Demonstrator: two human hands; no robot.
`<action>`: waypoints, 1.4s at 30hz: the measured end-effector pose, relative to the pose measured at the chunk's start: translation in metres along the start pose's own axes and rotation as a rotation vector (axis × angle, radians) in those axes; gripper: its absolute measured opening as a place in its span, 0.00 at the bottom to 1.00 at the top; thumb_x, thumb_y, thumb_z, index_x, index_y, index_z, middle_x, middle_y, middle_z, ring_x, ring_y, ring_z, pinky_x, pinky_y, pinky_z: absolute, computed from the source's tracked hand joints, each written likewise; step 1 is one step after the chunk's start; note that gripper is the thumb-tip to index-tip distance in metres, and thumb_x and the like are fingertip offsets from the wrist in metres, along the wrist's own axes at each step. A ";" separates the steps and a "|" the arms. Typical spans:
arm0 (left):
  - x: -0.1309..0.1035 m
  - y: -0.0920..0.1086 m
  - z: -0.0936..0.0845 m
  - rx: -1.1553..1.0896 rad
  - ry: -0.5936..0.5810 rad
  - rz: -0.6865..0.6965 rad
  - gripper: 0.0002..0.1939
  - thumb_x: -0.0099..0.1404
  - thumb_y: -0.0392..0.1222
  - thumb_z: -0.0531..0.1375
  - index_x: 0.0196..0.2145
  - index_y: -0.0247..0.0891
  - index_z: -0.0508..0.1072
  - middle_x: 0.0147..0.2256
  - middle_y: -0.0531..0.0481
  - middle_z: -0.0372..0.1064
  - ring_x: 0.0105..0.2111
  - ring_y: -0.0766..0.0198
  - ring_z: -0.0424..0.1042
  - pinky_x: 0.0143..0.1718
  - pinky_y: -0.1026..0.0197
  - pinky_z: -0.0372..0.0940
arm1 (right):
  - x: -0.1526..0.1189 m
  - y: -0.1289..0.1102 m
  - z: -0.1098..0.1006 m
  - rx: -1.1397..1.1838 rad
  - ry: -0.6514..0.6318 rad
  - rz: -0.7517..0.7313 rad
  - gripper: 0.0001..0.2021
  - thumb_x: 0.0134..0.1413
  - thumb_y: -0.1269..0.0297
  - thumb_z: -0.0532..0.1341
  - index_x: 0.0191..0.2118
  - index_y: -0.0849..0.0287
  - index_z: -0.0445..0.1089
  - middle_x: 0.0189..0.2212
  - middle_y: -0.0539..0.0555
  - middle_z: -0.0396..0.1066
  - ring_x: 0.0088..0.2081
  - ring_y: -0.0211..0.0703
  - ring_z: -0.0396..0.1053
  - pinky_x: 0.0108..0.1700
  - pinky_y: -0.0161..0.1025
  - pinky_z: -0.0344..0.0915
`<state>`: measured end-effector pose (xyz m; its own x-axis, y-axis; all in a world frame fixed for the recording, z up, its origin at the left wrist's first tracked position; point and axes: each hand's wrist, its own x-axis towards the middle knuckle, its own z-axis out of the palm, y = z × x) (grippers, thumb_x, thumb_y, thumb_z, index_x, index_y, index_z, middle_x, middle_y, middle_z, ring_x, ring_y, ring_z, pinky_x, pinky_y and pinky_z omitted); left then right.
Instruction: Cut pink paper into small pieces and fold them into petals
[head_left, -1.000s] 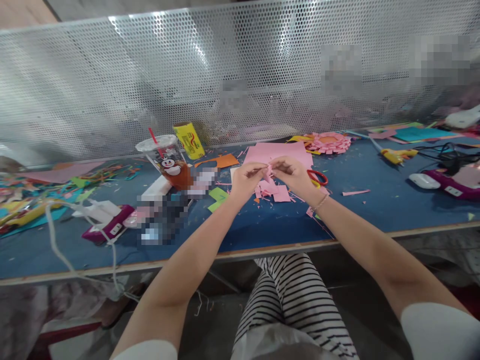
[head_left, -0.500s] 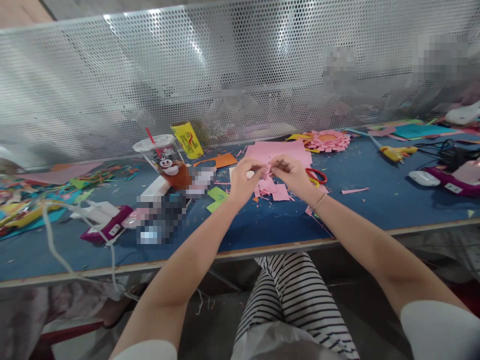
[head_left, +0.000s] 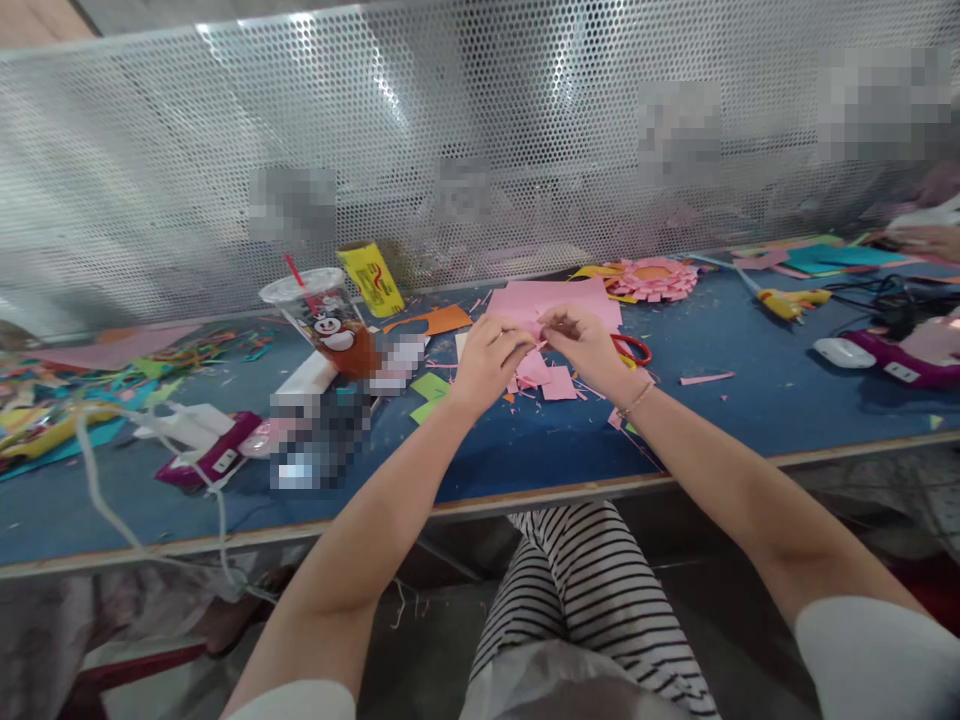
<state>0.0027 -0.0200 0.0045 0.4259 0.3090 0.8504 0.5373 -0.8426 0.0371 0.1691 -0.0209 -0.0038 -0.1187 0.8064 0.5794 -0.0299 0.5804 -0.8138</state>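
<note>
My left hand (head_left: 491,358) and my right hand (head_left: 583,342) meet over the blue table, fingertips nearly touching. Between them they pinch a small piece of pink paper (head_left: 538,335), mostly hidden by the fingers. Behind the hands lies a larger pink sheet (head_left: 555,298). Small pink paper squares (head_left: 558,383) and thin scraps are scattered just below. Red-handled scissors (head_left: 636,350) lie beside my right wrist, partly covered. Green paper pieces (head_left: 430,395) rest to the left of my left hand.
A lidded drink cup (head_left: 337,325) with a red straw stands left, near a yellow box (head_left: 372,280). A fringed pink paper flower (head_left: 654,279) and a yellow glue gun (head_left: 791,300) lie right. Purple power strips (head_left: 214,455) with cables sit on both sides. A perforated metal screen (head_left: 480,130) closes the back.
My left fingers have curled further over the pink paper, which shows less now. The right hand keeps its pinch almost in place. The view has shifted slightly.
</note>
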 end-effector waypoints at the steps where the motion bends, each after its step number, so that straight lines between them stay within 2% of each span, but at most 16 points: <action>1: 0.000 -0.001 0.000 0.012 -0.013 0.014 0.07 0.61 0.41 0.54 0.33 0.40 0.71 0.33 0.49 0.68 0.36 0.64 0.64 0.39 0.58 0.59 | 0.000 0.000 0.000 -0.003 0.000 0.000 0.07 0.46 0.67 0.59 0.34 0.59 0.65 0.28 0.49 0.67 0.29 0.33 0.66 0.34 0.36 0.68; 7: 0.000 -0.006 -0.001 0.036 -0.047 0.086 0.07 0.61 0.40 0.54 0.34 0.40 0.71 0.33 0.49 0.69 0.36 0.64 0.64 0.39 0.58 0.58 | -0.001 0.000 -0.001 -0.032 -0.014 -0.048 0.07 0.47 0.68 0.58 0.35 0.58 0.65 0.29 0.49 0.67 0.30 0.34 0.67 0.34 0.36 0.68; 14: 0.000 -0.012 0.001 0.010 -0.025 0.074 0.06 0.61 0.40 0.55 0.34 0.41 0.72 0.32 0.49 0.68 0.36 0.64 0.64 0.38 0.59 0.58 | -0.002 0.000 -0.003 -0.087 -0.056 -0.138 0.09 0.47 0.71 0.57 0.38 0.57 0.64 0.33 0.51 0.68 0.35 0.36 0.68 0.38 0.37 0.68; 22: 0.001 -0.010 0.001 -0.026 -0.021 0.062 0.06 0.60 0.39 0.55 0.33 0.41 0.72 0.32 0.50 0.67 0.35 0.65 0.63 0.38 0.59 0.58 | -0.001 0.000 -0.004 -0.162 -0.008 -0.149 0.07 0.48 0.67 0.58 0.36 0.58 0.65 0.32 0.51 0.69 0.35 0.36 0.68 0.38 0.38 0.67; 26: 0.002 -0.006 0.000 -0.048 -0.017 0.005 0.06 0.60 0.40 0.55 0.31 0.40 0.72 0.31 0.50 0.67 0.34 0.65 0.64 0.38 0.59 0.59 | -0.001 0.001 -0.004 -0.161 -0.010 -0.147 0.06 0.49 0.66 0.59 0.36 0.58 0.66 0.32 0.52 0.69 0.34 0.36 0.68 0.37 0.38 0.67; 33: 0.004 -0.002 -0.001 -0.126 0.013 -0.147 0.05 0.59 0.41 0.57 0.28 0.39 0.71 0.30 0.50 0.68 0.34 0.65 0.65 0.38 0.59 0.60 | -0.003 -0.006 -0.002 -0.141 -0.093 -0.149 0.06 0.49 0.67 0.59 0.36 0.58 0.66 0.32 0.51 0.69 0.35 0.36 0.67 0.39 0.38 0.67; 38: 0.005 0.000 0.000 -0.160 0.044 -0.187 0.05 0.58 0.40 0.58 0.26 0.39 0.72 0.29 0.50 0.69 0.34 0.65 0.67 0.38 0.60 0.61 | -0.003 -0.005 -0.001 -0.134 -0.082 -0.148 0.07 0.47 0.66 0.60 0.35 0.58 0.66 0.32 0.52 0.69 0.35 0.36 0.68 0.39 0.38 0.67; 42: 0.005 0.000 0.000 -0.236 0.038 -0.269 0.05 0.56 0.40 0.59 0.26 0.39 0.73 0.28 0.50 0.70 0.32 0.66 0.68 0.36 0.60 0.62 | -0.002 -0.001 -0.001 -0.124 -0.057 -0.122 0.08 0.46 0.65 0.61 0.35 0.59 0.66 0.32 0.52 0.70 0.34 0.36 0.68 0.38 0.38 0.68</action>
<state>0.0048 -0.0191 0.0087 0.2629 0.5206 0.8123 0.4413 -0.8136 0.3786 0.1708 -0.0231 -0.0036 -0.1783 0.7234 0.6670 0.0749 0.6858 -0.7239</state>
